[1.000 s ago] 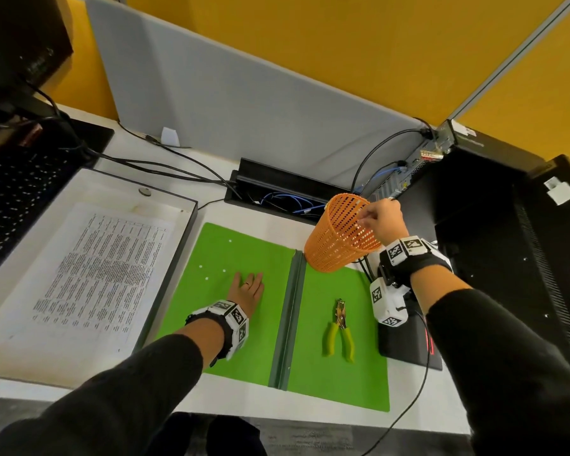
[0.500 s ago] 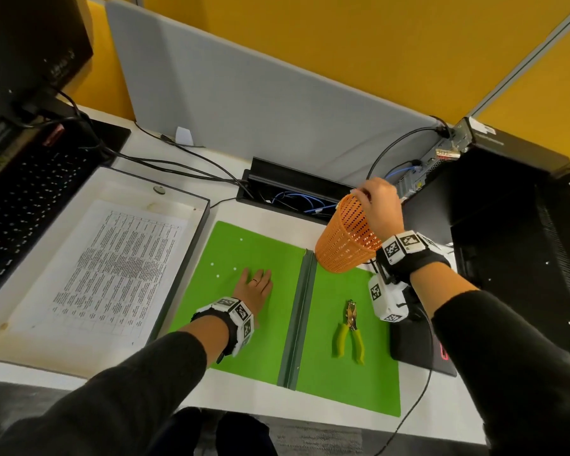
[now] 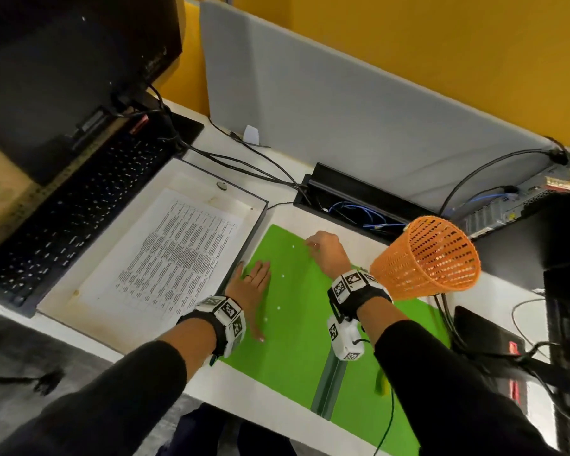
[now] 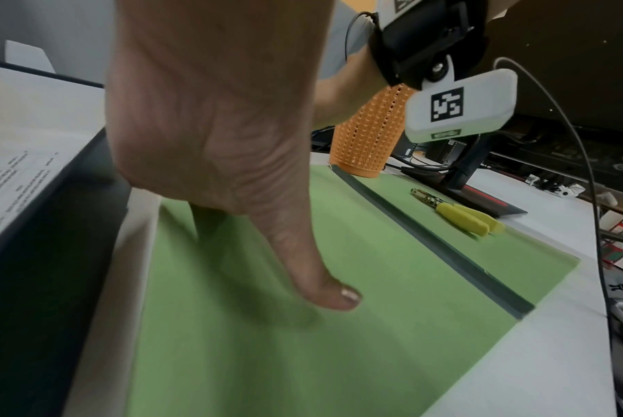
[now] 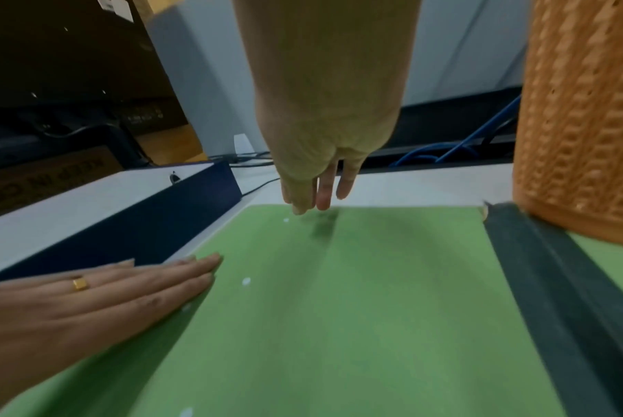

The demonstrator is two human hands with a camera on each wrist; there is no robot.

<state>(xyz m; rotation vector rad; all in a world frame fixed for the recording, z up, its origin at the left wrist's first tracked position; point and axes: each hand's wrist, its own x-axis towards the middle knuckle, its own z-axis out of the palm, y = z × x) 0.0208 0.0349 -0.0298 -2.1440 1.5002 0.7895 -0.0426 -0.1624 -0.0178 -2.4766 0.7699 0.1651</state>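
An orange mesh basket (image 3: pixel 425 255) stands upright at the far right of the green mat (image 3: pixel 297 350), with no hand on it. My right hand (image 3: pixel 323 248) reaches over the mat's far left part; its fingers (image 5: pixel 322 197) point down and nearly touch the mat beside a small white speck (image 5: pixel 285 220). Nothing is visibly held. My left hand (image 3: pixel 254 284) lies flat on the mat's left edge, fingers straight (image 5: pixel 152 285). Several white specks (image 3: pixel 283 276) dot the mat. Yellow-handled pliers (image 4: pixel 459 214) lie on the mat's right half, mostly hidden under my right arm in the head view.
A shallow tray with a printed sheet (image 3: pixel 178 258) borders the mat on the left, with a keyboard (image 3: pixel 63 218) beyond it. A cable trough (image 3: pixel 359 205) runs behind the mat. A dark ridge (image 5: pixel 552 282) splits the mat. A black computer case (image 3: pixel 540 245) and cables crowd the right.
My right hand let go of the orange basket, which now stands on the mat, and crossed left to the mat's far left part. My left hand slid to the mat's left edge.
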